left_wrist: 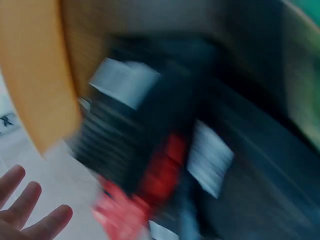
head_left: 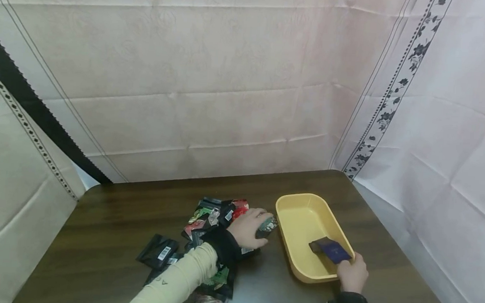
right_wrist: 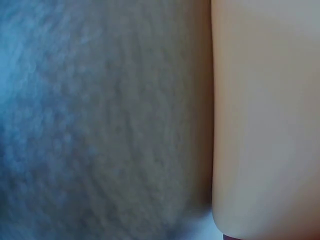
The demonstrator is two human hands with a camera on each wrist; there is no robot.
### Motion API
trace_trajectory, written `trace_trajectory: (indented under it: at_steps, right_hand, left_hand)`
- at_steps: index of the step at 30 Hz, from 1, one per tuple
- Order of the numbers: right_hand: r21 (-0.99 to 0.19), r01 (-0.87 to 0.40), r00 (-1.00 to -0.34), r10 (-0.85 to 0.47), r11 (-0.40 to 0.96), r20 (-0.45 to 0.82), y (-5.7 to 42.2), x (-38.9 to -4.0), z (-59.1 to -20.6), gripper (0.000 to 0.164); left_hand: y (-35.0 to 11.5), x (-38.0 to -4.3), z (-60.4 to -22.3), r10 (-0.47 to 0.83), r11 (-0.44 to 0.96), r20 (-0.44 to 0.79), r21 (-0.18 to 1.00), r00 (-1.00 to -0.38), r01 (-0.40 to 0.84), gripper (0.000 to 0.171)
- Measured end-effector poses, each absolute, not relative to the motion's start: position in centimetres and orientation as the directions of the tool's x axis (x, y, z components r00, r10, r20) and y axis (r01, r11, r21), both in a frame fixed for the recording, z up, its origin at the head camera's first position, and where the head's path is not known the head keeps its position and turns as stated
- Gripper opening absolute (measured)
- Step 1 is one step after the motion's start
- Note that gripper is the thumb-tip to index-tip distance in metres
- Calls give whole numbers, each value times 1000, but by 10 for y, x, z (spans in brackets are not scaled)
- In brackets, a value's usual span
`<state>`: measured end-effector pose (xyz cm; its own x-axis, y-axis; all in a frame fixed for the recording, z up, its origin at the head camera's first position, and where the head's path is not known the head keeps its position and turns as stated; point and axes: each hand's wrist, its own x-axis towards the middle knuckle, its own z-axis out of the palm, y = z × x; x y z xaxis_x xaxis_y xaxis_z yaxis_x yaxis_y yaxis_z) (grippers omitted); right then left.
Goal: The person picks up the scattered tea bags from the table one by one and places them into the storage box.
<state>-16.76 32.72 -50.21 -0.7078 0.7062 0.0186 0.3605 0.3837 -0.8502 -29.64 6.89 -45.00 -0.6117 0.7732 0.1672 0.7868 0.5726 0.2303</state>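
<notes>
My right hand [head_left: 353,273] clamps the tub [head_left: 303,220]; my left hand [head_left: 247,229], fingers apart, should pinch one packet [head_left: 268,226] edgewise.

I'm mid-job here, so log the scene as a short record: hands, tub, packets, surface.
left hand: over the pile, at a dark packet; grip unclear
right hand: holds the near right corner of the yellow tub
tub contents: purple packet, toward the near end
pile: mostly dark packets, left of the tub
surface: brown table
</notes>
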Motion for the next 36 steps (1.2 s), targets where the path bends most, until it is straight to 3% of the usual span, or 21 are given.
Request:
trace_trajectory:
  at_steps: [3,10,16,26,36]
  right_hand:
    - [-849,366,-708,707,381,12,328,-168,-501,49]
    - [-846,370,-715,699,385,5,328,-168,-500,50]
    - [-843,372,-714,700,388,7,327,-168,-499,49]
    - [-849,386,-710,704,361,-23,324,-165,-497,51]
    - [-849,376,-703,711,372,0,324,-165,-496,50]
  left_hand:
    - [55,-299,-455,763,621,82,188,-642,761,66]
    - [52,-293,-472,764,636,-83,-74,-640,768,73]
    - [59,-289,-470,756,617,-164,-144,-634,774,76]
    - [64,-289,-477,809,571,-73,-144,-584,808,50]
    - [73,-285,-448,849,528,76,-124,-523,840,31]
